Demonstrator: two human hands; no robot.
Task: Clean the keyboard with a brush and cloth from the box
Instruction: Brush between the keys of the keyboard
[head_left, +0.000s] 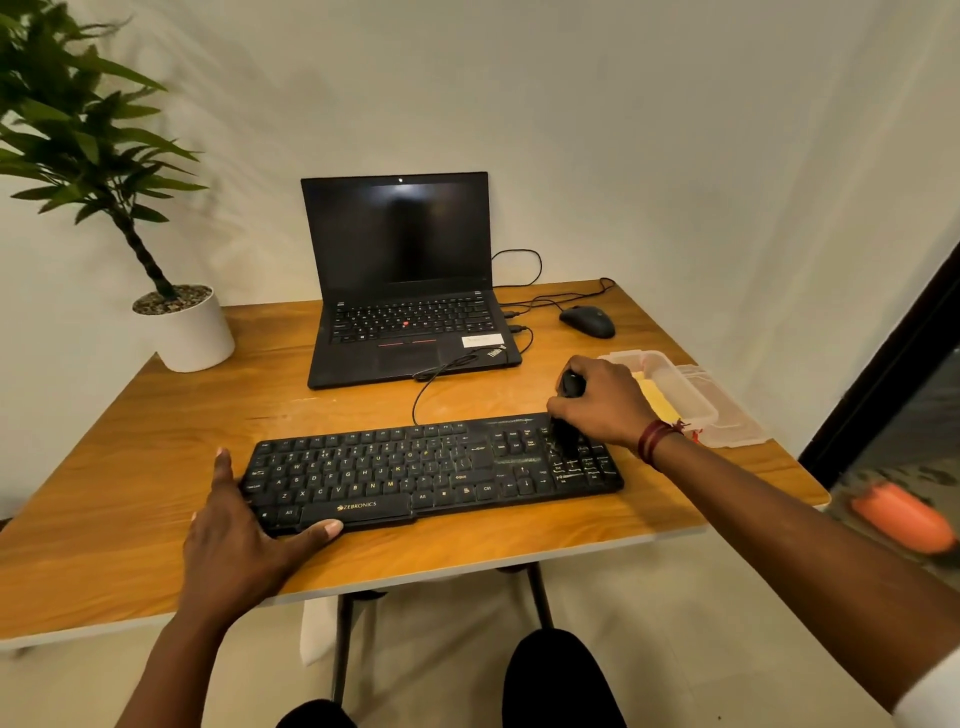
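A black keyboard (415, 467) lies across the near half of the wooden table. My left hand (244, 535) rests flat at its left end, thumb along the front edge, fingers spread. My right hand (602, 400) grips a black brush (569, 415) held upright, its bristles touching the keys of the number pad at the right end. Just behind my right hand stands a clear plastic box (675, 389) with a yellow cloth (657, 402) inside.
An open black laptop (405, 291) sits at the back centre, with cables running to the keyboard and to a black mouse (587, 321). The box lid (732, 421) lies by the right table edge. A potted plant (192, 332) stands back left.
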